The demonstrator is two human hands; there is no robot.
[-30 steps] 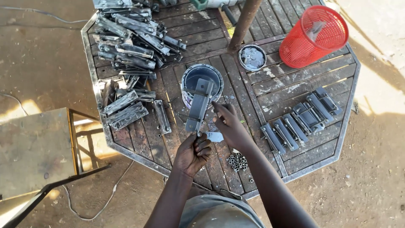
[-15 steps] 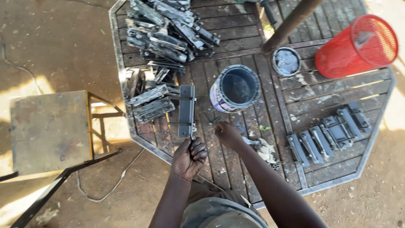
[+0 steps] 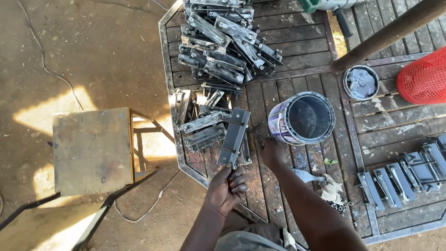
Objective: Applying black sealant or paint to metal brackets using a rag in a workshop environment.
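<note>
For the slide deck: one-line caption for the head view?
Left hand holds a grey metal bracket above a wooden table; right hand rests beside an open paint can.

Both bare forearms reach forward from the bottom edge, seen from above. The left hand (image 3: 226, 188) is curled into a closed grip, knuckles up and fingers wrapped tight, wrist straight. The right hand (image 3: 273, 152), just ahead of it and to its right, is extended palm down with fingers bunched; its forearm angles in diagonally from the lower right.
</note>
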